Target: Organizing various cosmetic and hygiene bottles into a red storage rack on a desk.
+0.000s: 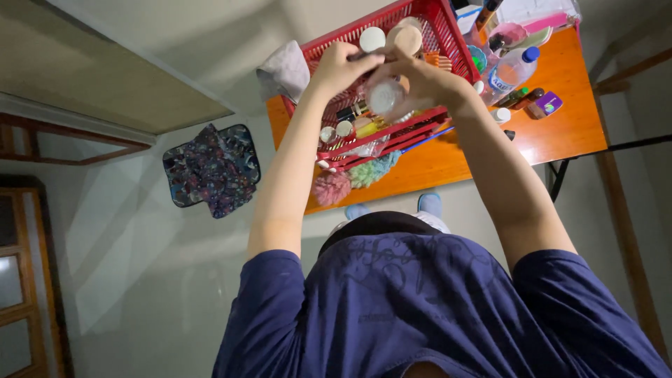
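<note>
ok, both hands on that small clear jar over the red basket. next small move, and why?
Probably lower the jar into a free gap in the basket. Both the left hand and the right hand hold it just above the basket, which is crowded with lidded containers, so a short, careful drop looks likeliest. Whether its lid is tight I cannot tell.

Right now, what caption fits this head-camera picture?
Both hands hold a small clear jar over a red basket on an orange table.

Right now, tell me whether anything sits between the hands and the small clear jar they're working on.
Nothing visible does. Both the left hand and right hand already grip the small clear jar, held above the red basket on the orange table.
</note>
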